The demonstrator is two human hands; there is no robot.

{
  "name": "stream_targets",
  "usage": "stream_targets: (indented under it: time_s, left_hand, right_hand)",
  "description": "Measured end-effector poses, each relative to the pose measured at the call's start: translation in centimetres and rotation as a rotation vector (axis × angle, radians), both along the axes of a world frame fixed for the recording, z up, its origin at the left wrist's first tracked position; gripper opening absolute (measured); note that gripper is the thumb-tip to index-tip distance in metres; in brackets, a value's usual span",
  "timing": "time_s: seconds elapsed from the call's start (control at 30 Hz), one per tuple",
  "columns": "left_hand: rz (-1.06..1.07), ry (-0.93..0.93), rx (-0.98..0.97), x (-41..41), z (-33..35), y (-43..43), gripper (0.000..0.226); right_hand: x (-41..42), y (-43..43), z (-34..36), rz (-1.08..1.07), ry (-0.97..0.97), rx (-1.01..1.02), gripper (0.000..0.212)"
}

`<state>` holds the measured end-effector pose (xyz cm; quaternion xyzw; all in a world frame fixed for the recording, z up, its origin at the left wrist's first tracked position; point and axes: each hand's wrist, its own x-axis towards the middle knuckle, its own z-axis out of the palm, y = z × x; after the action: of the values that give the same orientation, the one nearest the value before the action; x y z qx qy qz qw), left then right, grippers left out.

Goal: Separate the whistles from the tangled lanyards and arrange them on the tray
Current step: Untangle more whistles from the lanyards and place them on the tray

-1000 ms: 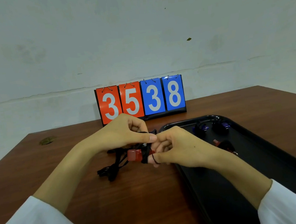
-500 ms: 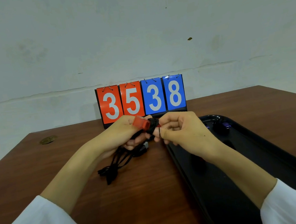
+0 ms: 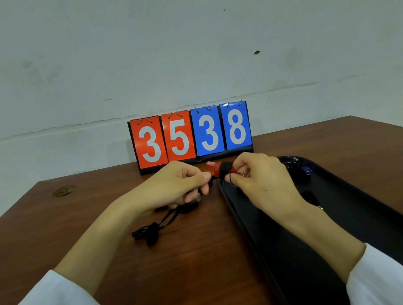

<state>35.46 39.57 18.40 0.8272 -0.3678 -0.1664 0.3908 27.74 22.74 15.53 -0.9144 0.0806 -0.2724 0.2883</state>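
Observation:
A red whistle with black cord wound round its middle is held in the air between both hands, just left of the black tray's near-left corner. My left hand pinches its left end, and black lanyards trail from under this hand onto the table. My right hand grips the whistle's right end and the cord. A blue whistle lies at the tray's far end; a dark object behind my right wrist is mostly hidden.
A flip scoreboard reading 3538 stands at the back of the brown table against the wall. A small brownish mark sits near the table's far-left corner.
Both hands lifted the red whistle from low over the table and carried it slightly right, toward the tray's corner. The loose lanyards stayed on the table.

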Motion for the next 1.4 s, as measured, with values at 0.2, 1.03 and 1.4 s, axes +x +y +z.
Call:
stream_targets:
  time_s: [0.2,1.03,1.4]
  left_hand:
    - [-0.103,-0.030,0.109,-0.1,0.2,0.1,0.037]
    - [-0.006,0.097,-0.160,0.5,0.5,1.2,0.070]
    - [0.042,0.409,-0.431,-0.4,-1.6,-0.9,0.034]
  right_hand:
    - [0.1,0.6,0.0,0.032,0.147,-0.115,0.019]
    - [-1.4,1.1,1.9,0.707,0.282,0.508,0.001]
    - [-0.6,-0.3,1.8,0.530,0.272,1.029,0.017]
